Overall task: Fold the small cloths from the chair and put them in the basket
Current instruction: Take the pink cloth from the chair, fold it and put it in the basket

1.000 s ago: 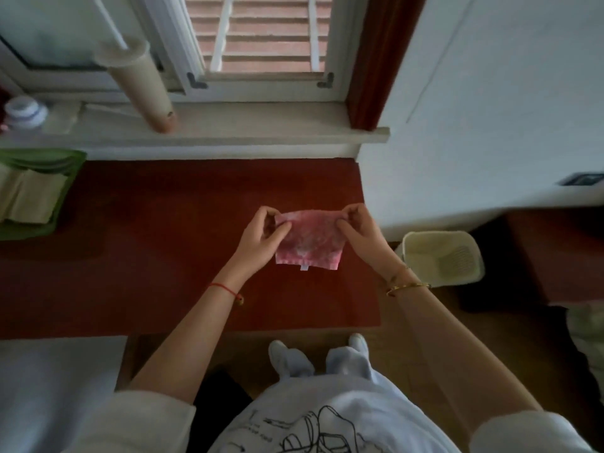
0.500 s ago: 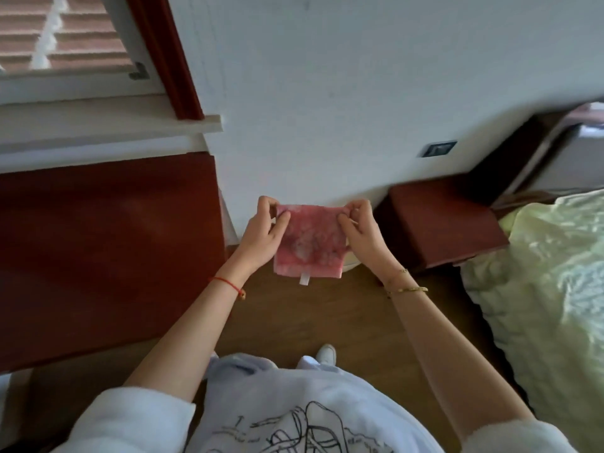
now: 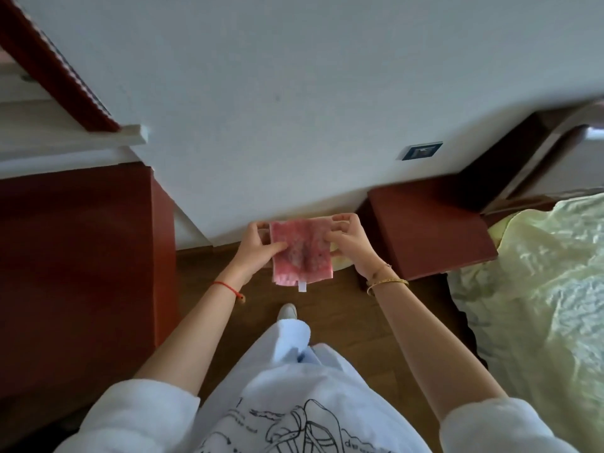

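Folded pink cloth (image 3: 300,253) with white tag, pinched at its upper corners by left hand (image 3: 255,248) and right hand (image 3: 351,245), above wooden floor (image 3: 343,315); red-brown counter (image 3: 75,256) at left, bed (image 3: 549,289) at right.

Soft, muted daylight fills the room, gleaming on the bed cover (image 3: 539,289); wide-angle distortion bows the wall (image 3: 294,93) and smears the edges, while the pink cloth (image 3: 300,253) at centre reads sharpest.
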`<state>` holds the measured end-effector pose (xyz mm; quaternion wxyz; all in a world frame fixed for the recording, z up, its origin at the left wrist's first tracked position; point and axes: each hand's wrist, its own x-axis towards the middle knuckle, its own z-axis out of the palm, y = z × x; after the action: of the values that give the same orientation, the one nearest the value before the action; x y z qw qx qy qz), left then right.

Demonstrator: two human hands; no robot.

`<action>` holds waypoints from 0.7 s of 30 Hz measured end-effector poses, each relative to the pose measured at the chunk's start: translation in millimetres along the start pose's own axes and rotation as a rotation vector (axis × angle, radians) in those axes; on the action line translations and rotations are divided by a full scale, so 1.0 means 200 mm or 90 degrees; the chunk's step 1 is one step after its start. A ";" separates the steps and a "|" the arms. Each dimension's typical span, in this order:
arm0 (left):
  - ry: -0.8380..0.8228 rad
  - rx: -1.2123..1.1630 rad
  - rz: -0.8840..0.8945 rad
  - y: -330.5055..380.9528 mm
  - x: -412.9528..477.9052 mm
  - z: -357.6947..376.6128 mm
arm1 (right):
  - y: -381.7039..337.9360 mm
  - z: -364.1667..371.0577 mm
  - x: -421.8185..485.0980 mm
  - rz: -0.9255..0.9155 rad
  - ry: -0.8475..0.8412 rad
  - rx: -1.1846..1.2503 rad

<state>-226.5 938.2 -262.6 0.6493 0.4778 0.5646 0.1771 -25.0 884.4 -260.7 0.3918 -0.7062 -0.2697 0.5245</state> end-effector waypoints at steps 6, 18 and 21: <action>-0.017 -0.030 -0.028 0.00 0.23 0.10 | 0.03 -0.12 0.27 0.034 0.035 -0.033; 0.080 0.040 -0.049 -0.46 0.98 0.45 | 0.55 -0.29 1.09 0.061 -0.004 -0.166; 0.092 0.085 -0.026 -0.72 1.26 0.53 | 0.85 -0.27 1.39 0.062 -0.014 -0.199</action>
<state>-99.2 1018.6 -532.7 0.5772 0.4945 0.6300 0.1596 105.1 996.9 -541.6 0.2478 -0.7651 -0.3176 0.5023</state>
